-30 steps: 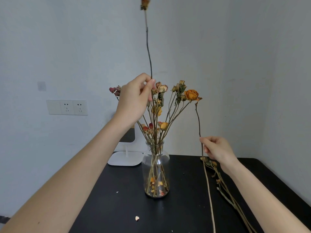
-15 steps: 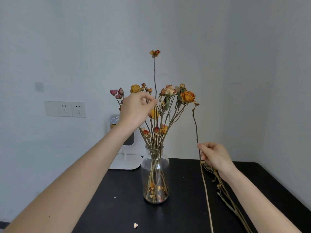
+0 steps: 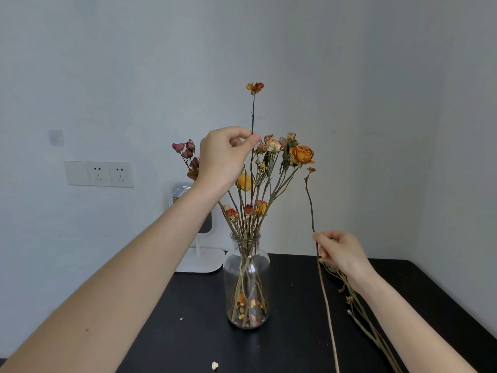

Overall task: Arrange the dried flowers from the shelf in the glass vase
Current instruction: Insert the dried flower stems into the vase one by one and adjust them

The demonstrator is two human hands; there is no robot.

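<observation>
L hand [image 3: 224, 154] is up above the glass vase [image 3: 246, 281], thumb + forefinger pinching a tall dried flower stem [image 3: 252, 114]. Stem's near vertical, small orange bloom pointing straight up, lower end running down into the bunch in the vase. Vase stands upright, mid black table [image 3: 188, 332]. R hand [image 3: 340, 251] is lower, right of the vase, fingers curled round a second long stem [image 3: 309, 200]: upright, tip leaning a bit left, tail dropping out of frame. Loose stems [image 3: 360, 313] lie on the table under the R wrist.

Orange rose [image 3: 301, 154], clear vase [image 3: 246, 267] (pink buds [image 3: 185, 150] beside), black table [image 3: 295, 332]
</observation>
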